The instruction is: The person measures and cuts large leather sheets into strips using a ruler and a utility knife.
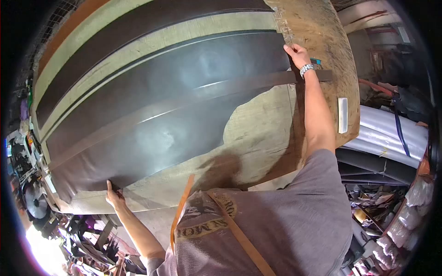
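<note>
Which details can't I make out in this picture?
All in the head view:
Left hand: some fingers are hidden by the hand itself or the dark sheet; I cannot tell which.
Teal thing: partly hidden by the right hand and wrist.
Upper dark strip: cut off by the picture's top edge.
Watch: dial too small to read.

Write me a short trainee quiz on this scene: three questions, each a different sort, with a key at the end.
1. Which hand is at the near edge of the dark sheet?
2. Where does the long narrow strip lie? a) across the sheet; b) on the floor; c) over a shoulder.
3. True or false: a watch is worn on the left wrist.

Key: 1. The left hand. 2. a. 3. False; the watch is on the wrist of the right hand.
</note>
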The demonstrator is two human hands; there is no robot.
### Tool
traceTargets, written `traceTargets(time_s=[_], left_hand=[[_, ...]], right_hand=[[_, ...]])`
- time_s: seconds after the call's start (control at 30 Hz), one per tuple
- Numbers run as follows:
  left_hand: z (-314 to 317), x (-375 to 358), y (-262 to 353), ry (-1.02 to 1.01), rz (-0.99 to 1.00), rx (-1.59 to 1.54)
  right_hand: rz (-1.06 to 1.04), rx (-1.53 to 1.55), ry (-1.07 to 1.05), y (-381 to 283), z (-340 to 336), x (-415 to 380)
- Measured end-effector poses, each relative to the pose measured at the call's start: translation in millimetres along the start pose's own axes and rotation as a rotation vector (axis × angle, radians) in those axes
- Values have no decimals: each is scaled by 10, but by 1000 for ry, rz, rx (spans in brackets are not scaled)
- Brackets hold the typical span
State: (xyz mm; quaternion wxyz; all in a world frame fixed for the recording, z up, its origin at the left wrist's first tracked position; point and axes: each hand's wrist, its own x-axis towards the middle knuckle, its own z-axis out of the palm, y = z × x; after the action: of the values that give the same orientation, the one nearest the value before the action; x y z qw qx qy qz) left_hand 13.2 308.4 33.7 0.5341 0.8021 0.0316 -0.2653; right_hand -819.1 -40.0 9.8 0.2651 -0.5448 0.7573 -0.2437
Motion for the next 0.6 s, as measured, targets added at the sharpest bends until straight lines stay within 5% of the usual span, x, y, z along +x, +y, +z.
traceTargets(time_s=[0.17,0.6], left_hand=[[-107,13,16,-46,-27,147],[246,-488,-102,-55,63,172]], right_hand=[[-119,-44,12,23,-108,-13],[-31,-169,48,463,-397,293]])
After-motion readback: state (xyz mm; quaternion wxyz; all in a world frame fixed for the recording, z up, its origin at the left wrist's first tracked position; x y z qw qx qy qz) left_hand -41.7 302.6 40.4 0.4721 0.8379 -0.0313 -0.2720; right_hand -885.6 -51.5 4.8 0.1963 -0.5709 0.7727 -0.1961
